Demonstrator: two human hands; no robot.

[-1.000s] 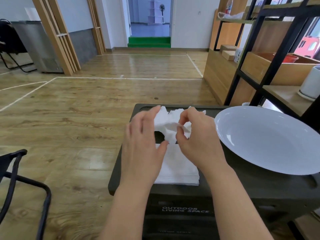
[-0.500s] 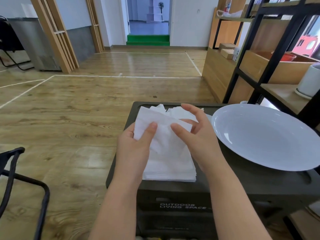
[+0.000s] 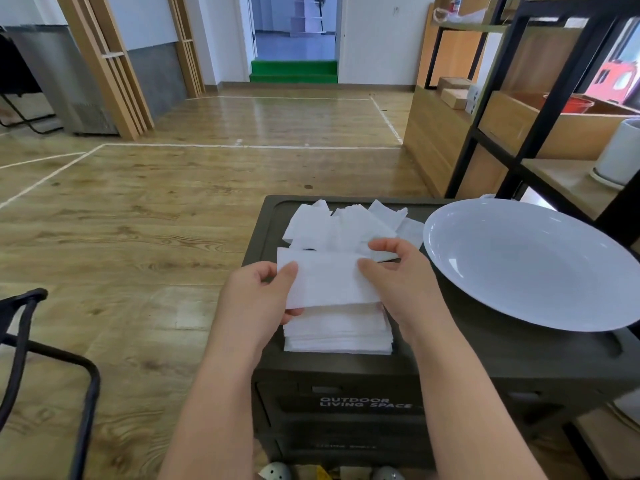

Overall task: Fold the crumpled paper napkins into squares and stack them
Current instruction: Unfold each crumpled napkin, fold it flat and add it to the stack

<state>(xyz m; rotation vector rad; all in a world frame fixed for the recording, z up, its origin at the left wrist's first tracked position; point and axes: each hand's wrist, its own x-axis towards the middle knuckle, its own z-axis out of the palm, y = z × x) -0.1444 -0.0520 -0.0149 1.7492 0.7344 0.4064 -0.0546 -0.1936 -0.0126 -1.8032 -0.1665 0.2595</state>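
Item: white rectangular paper napkin (image 3: pixel 327 280), half-folded, long axis spanning left hand (image 3: pixel 256 299) to right hand (image 3: pixel 401 282); each short end is pinched by fingers, directly above the stack of folded white napkins (image 3: pixel 337 336).

Two bare forearms enter from the bottom edge, uncovered as far as the view reaches: no sleeve, cuff, glove, watch, bracelet or ring shows on either. The bare left hand (image 3: pixel 258 299) and bare right hand (image 3: pixel 403 285) are slim, with long fingers (image 3: pixel 388 244) and short, plain, unpainted nails; the thumbs are rounded at the tip
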